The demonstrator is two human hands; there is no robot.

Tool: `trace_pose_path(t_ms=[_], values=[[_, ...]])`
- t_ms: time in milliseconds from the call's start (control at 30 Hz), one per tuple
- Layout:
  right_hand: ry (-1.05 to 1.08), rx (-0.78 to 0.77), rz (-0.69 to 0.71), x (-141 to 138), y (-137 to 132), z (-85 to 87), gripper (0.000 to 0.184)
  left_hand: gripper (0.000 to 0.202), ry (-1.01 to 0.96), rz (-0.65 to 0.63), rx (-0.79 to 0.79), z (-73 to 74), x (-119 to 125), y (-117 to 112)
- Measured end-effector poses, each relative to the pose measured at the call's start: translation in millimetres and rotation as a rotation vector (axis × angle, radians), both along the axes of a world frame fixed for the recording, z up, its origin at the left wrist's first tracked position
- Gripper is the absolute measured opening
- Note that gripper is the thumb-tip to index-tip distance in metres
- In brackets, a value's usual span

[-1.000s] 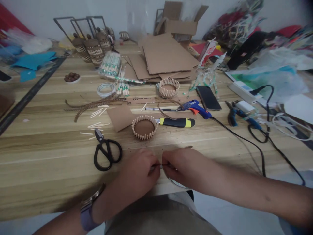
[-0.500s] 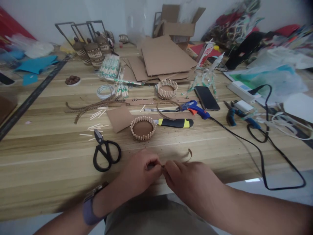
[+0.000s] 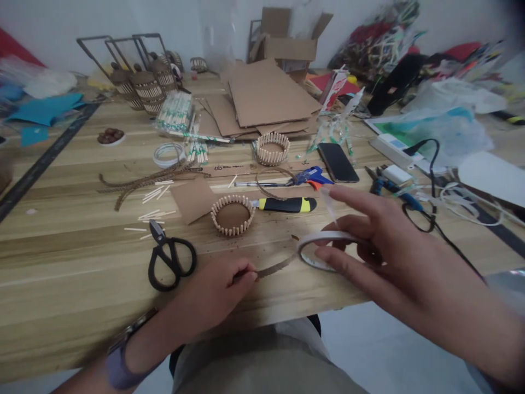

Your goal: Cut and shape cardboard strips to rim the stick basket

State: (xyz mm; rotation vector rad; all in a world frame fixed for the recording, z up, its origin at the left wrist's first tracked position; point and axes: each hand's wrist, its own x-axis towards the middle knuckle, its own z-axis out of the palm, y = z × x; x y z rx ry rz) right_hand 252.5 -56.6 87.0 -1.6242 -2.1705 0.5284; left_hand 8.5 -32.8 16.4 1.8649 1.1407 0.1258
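My left hand [image 3: 223, 293] is closed in a pinch on one end of a thin brown cardboard strip [image 3: 276, 267], which stretches rightward just above the table. My right hand [image 3: 389, 246] holds a roll of white tape [image 3: 328, 235], its fingers around and through the ring. A loose, pale tail of tape [image 3: 329, 205] hangs by the right index finger. Beyond the hands sits a ring of short wooden sticks [image 3: 233, 229] standing upright around a brown base. Black-handled scissors [image 3: 172, 257] lie left of my left hand.
A yellow-black utility knife [image 3: 287, 204], a blue glue gun [image 3: 309, 175] and a phone [image 3: 338, 162] lie beyond. Stacked cardboard [image 3: 270, 93], a second stick ring [image 3: 273, 153] and another tape roll [image 3: 168, 155] sit farther back. A black cord runs at right.
My right hand has left the pinch beside my left hand, moved right and up, and now holds the tape roll. More of the strip shows. The view has shifted slightly.
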Motion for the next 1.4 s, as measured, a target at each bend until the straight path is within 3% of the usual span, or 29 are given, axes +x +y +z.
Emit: trace_pose_path(t_ms=[100,200,267,367,567,767,933,1067,1200,1300,1400], values=[[-0.006,0.031,0.152,-10,1,-18.8,0.067,0.027,-0.009,-0.018,0.015,2.9,-1,-2],[0.013,-0.097,0.295,-19,3,-40.0,0.077,0.026,-0.044,-0.011,0.024,6.6,-3,-3],[0.044,-0.202,0.308,-20,4,-47.9,0.081,0.024,-0.079,-0.003,0.025,7.7,-5,-3],[0.107,-0.278,0.295,-19,4,-50.5,0.083,0.022,-0.101,-0.008,0.041,6.7,-9,-4],[0.154,-0.27,0.357,-23,3,-45.4,0.093,0.021,-0.163,-0.043,0.021,4.8,-13,-6],[0.028,-0.3,0.274,-19,5,-41.3,0.081,0.024,-0.047,0.013,-0.036,9.5,-19,-5],[-0.242,-0.179,0.213,1,2,-53.8,0.077,0.022,0.083,0.042,-0.035,2.0,-21,-4],[-0.431,-0.049,0.191,8,-2,-67.5,0.078,0.019,0.259,-0.01,0.098,-7.5,-14,-5],[-0.506,0.01,0.207,4,-3,-73.9,0.083,0.016,0.463,-0.071,0.539,-11.8,-2,-14],[-0.549,0.004,0.213,-1,-5,-75.9,0.089,0.022,0.439,-0.176,0.784,-19.8,7,-31],[-0.574,-0.012,0.215,-3,-4,-76.9,0.09,0.04,0.372,-0.36,0.825,-36.9,14,-47]])
